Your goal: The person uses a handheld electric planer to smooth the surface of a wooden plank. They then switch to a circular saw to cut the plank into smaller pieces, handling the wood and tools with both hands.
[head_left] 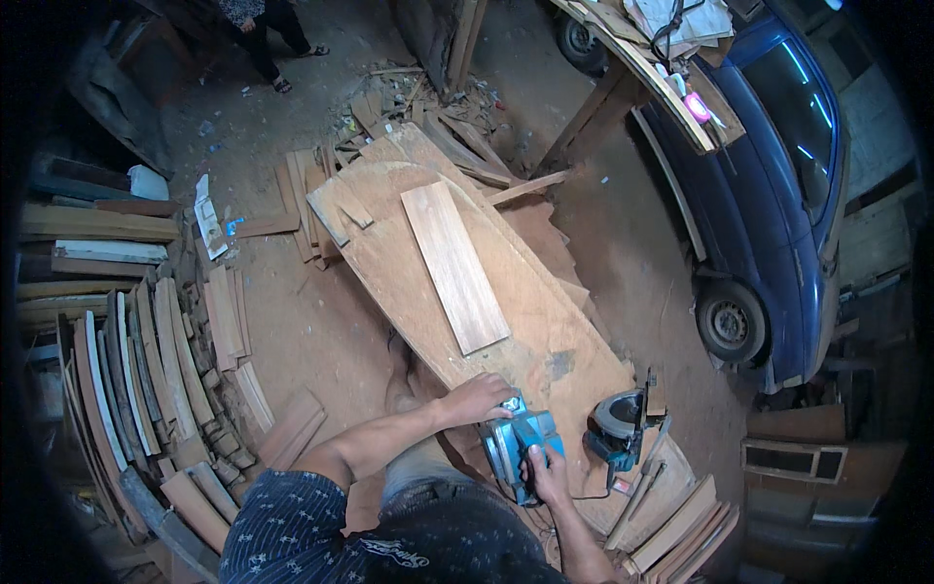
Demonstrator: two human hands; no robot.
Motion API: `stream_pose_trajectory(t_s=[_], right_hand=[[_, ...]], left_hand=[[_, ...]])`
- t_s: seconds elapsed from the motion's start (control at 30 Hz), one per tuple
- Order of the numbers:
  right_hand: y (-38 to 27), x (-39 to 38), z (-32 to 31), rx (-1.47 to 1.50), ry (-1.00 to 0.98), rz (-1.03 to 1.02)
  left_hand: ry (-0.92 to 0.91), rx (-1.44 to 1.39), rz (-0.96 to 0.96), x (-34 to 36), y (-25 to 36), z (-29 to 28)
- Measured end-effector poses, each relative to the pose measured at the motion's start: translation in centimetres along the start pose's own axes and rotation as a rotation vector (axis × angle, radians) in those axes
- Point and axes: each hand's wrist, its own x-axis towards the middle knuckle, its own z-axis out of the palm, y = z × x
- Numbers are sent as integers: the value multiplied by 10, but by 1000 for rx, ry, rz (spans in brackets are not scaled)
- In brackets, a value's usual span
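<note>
A blue-green electric hand planer (503,457) is at the near end of the wooden workbench (389,282), close to my body. My left hand (477,399) is closed over its front end, the fingertips partly hidden by the tool. My right hand (549,475) wraps round its rear handle. Beyond the planer a flat wooden board (455,268) lies lengthwise on the bench top, apart from both hands. To the right of the planer stands a circular saw (620,423) in the same blue-green, with a dark guard and blade.
Stacked planks (126,380) line the left side. Wood offcuts (389,102) are heaped beyond the bench, with more planks (686,530) at its near right. A blue car (769,224) stands at right beside a cluttered raised board (671,92). A person (268,34) stands far left.
</note>
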Motion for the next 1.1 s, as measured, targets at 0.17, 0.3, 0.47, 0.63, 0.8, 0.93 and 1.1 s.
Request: stream_pose_trajectory(t_s=[0.17, 0.3, 0.47, 0.63, 0.8, 0.93, 1.1], right_hand=[[-4, 0, 9, 67, 13, -13], [3, -3, 7, 62, 12, -20], [8, -2, 4, 48, 1, -6], [0, -10, 6, 127, 18, 2], [18, -16, 0, 137, 74, 39], [23, -15, -4, 120, 104, 43], [9, -13, -3, 102, 113, 47]], left_hand=[[479, -150, -490, -6, -43, 21], [904, -246, -1193, 16, -97, 16], [829, -435, -1420, 42, -153, 24], [867, -589, -1337, 39, -160, 37], [902, -686, -1214, 2, -124, 55], [935, -600, -1184, -25, -101, 57], [875, -426, -1111, -26, -123, 26]])
